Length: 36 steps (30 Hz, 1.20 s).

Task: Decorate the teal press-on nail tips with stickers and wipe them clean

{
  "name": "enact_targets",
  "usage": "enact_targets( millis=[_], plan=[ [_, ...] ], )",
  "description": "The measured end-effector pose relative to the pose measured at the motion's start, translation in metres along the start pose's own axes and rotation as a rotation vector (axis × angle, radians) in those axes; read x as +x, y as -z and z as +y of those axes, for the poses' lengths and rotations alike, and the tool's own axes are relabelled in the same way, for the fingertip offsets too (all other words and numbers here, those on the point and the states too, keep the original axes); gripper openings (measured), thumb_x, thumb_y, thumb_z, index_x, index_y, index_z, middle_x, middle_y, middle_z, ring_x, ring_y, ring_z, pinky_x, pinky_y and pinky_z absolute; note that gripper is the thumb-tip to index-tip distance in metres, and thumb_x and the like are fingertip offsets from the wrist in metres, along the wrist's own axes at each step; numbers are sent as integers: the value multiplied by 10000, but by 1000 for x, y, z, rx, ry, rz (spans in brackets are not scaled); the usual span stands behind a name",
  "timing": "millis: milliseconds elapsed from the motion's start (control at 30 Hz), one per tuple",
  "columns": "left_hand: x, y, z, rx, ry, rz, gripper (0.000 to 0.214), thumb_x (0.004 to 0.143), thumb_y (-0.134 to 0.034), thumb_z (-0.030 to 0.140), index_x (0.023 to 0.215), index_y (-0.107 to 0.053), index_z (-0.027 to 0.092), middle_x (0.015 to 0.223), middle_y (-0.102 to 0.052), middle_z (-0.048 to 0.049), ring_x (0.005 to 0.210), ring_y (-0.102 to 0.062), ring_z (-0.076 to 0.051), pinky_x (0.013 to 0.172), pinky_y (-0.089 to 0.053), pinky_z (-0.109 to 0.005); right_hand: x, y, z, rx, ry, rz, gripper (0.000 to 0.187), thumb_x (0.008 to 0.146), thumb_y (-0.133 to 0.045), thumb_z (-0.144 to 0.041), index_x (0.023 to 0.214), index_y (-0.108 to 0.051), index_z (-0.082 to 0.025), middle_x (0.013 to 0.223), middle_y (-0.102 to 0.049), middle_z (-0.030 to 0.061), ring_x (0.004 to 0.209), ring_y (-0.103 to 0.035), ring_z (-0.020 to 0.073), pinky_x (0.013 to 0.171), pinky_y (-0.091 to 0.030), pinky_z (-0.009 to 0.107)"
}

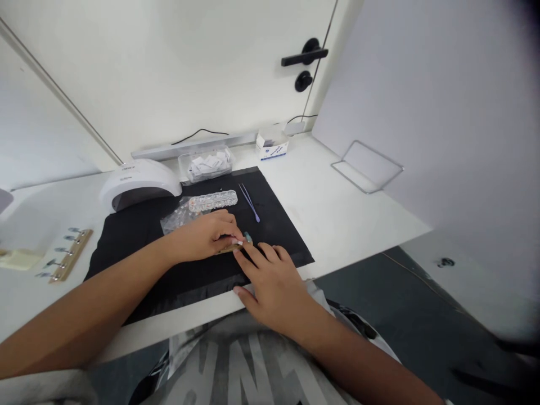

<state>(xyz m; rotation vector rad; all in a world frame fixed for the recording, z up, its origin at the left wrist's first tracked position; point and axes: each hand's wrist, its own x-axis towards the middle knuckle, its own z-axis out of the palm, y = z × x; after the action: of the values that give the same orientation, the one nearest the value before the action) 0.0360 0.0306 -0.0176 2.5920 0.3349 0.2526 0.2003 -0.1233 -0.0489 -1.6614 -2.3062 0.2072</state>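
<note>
My left hand (206,233) reaches over the black mat with its fingers pinched on a small white pad (239,243). Under those fingers lies a short wooden nail-tip stand (225,249), mostly covered by the hand. A teal false nail (247,237) shows at the stand's right end, close to my right index fingertip. My right hand (276,287) is stretched out with fingers apart, its fingertips beside the stand and its thumb near the mat's front edge. Purple-handled tweezers (250,203) lie on the mat beyond both hands.
A clear compartment case (214,200) and a plastic bag (177,216) lie behind my left hand. A white nail lamp (141,183), a tub of white sachets (206,165) and a small box (272,147) stand farther back. Another wooden stand (71,257) with several nail tips is at left.
</note>
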Motion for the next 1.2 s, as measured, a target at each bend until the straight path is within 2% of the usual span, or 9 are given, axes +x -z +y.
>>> enact_targets(
  millis=[200,533,800,1033,1200],
  plan=[
    [0,-1,-4,-2,-21,2,241,978,-499,293,1028,-704,177,881,-624,-75,865,-554,-185,784,-447,-308,10,-5,-5,-53,-31,21,594,912,-496,-436,1416,-453,-124,1415,-515,110,1071,-454,321,817,-394,513],
    [0,-1,-8,33,-19,7,253,982,-472,258,1019,-707,173,888,-614,-76,856,-546,-190,788,-439,-319,11,-9,-4,-73,-26,14,593,929,-458,-455,1401,-460,-96,1421,-515,99,1074,-442,328,805,-390,522],
    [0,3,-7,115,-4,44,237,960,-466,189,976,-699,150,876,-607,-77,869,-550,-199,787,-450,-323,10,-10,-3,-91,-14,25,585,932,-458,-456,1395,-464,-98,1495,-438,112,1113,-431,336,846,-374,539],
    [-1,-1,-4,56,-64,30,219,970,-496,216,1009,-706,170,883,-610,-62,834,-548,-170,768,-438,-288,10,-10,-3,-80,-24,35,615,920,-492,-465,1421,-437,-113,1485,-454,91,1094,-440,321,825,-376,515],
    [-1,-2,-9,85,-53,43,231,966,-483,191,1007,-710,165,888,-612,-68,849,-556,-179,779,-448,-295,10,-11,-2,-80,-21,30,610,918,-491,-466,1412,-450,-110,1478,-462,96,1098,-433,327,836,-366,522]
  ],
)
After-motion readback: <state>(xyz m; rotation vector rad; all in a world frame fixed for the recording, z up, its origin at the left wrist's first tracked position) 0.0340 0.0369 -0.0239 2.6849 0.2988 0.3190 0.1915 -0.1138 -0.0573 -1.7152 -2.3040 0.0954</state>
